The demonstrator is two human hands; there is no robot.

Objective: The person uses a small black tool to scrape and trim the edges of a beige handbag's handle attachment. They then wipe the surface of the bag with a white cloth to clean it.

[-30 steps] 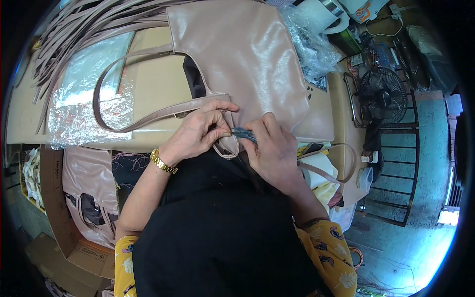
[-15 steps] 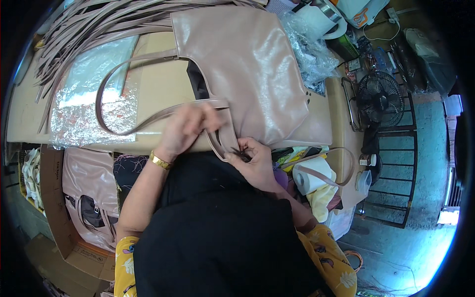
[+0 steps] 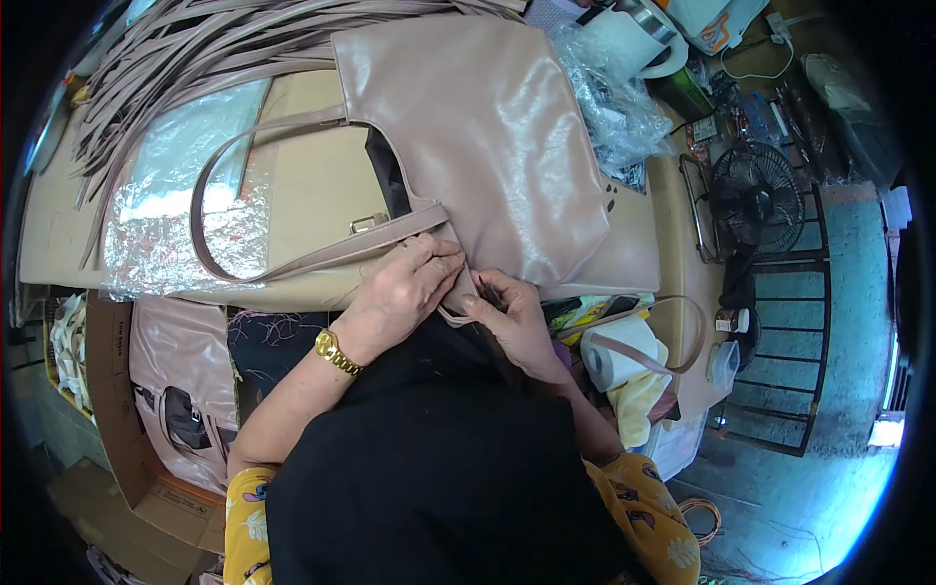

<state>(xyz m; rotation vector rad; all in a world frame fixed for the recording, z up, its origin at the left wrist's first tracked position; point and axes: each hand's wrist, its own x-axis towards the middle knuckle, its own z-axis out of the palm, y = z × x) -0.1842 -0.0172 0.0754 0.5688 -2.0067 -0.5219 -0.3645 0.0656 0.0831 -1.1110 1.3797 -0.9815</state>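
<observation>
A glossy taupe bag (image 3: 487,136) lies on the padded worktop (image 3: 302,102), its long looped strap (image 3: 292,268) stretched left with a metal buckle (image 3: 368,222). My left hand (image 3: 395,292), below a gold wristwatch (image 3: 336,349), pinches the folded strap end (image 3: 453,283) at the bag's lower left corner. My right hand (image 3: 517,322) is just right of it, thumb on that strap end, fingers curled round a small dark object, apparently the snips seen earlier, mostly hidden. Black cloth covers my lap below.
Loose strap strips (image 3: 166,49) and plastic packets (image 3: 166,244) lie at left. A cardboard box (image 3: 107,390) holds more bags. At right are bubbly plastic wrap (image 3: 614,107), a white jug (image 3: 629,39), a fan (image 3: 759,195), a white roll (image 3: 609,356) and a metal rack (image 3: 790,341).
My left hand lifted, then came back down onto the strap end. My right hand dropped lower and turned, so the blue-handled snips became mostly hidden in its fingers. The buckle now shows.
</observation>
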